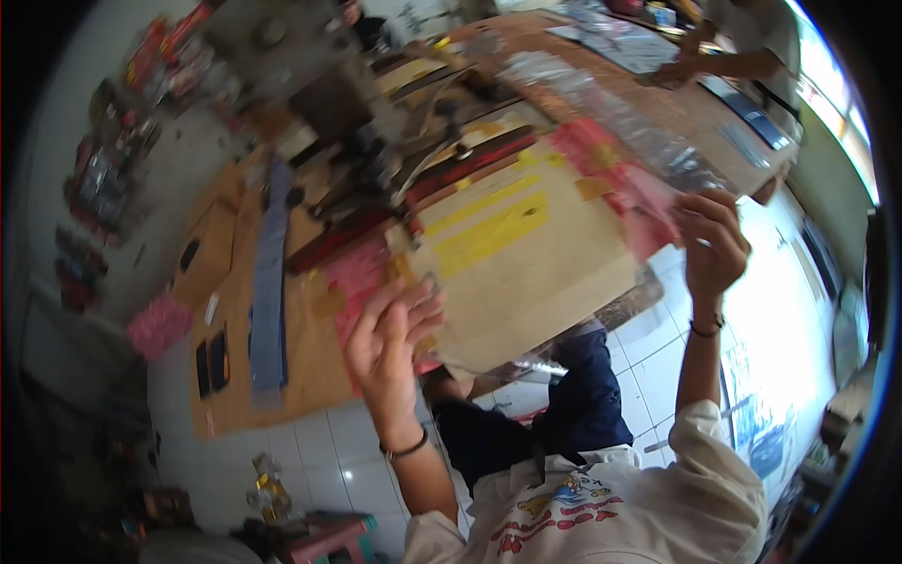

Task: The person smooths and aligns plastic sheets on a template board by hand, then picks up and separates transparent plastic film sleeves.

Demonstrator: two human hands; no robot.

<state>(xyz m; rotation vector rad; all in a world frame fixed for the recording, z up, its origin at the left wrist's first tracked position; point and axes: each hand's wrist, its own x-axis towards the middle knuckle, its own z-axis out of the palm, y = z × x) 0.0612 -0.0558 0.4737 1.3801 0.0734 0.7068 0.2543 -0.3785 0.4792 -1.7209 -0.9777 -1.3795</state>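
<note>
In front of me a tan board [526, 282] with yellow tape strips [498, 230] lies tilted on the work surface, under a dark machine. Red-pink sheeting [620, 183] shows along its right side, and another red-pink piece [355, 291] along its left. My left hand [387, 338] is raised by the board's left edge, palm up, its fingers apart and slightly bent. Beyond the right corner, my right hand [712, 246] has its fingers curled in beside the sheeting. Blur hides whether anything is between those fingers.
A machine with a grey body [282, 47] and dark lower parts stands at the back. On the brown left surface lies a long blue-grey strip [270, 291]. Clear plastic [611, 108] lies on the far table, where another person's arm [728, 64] reaches over sheets. White tiled floor is below.
</note>
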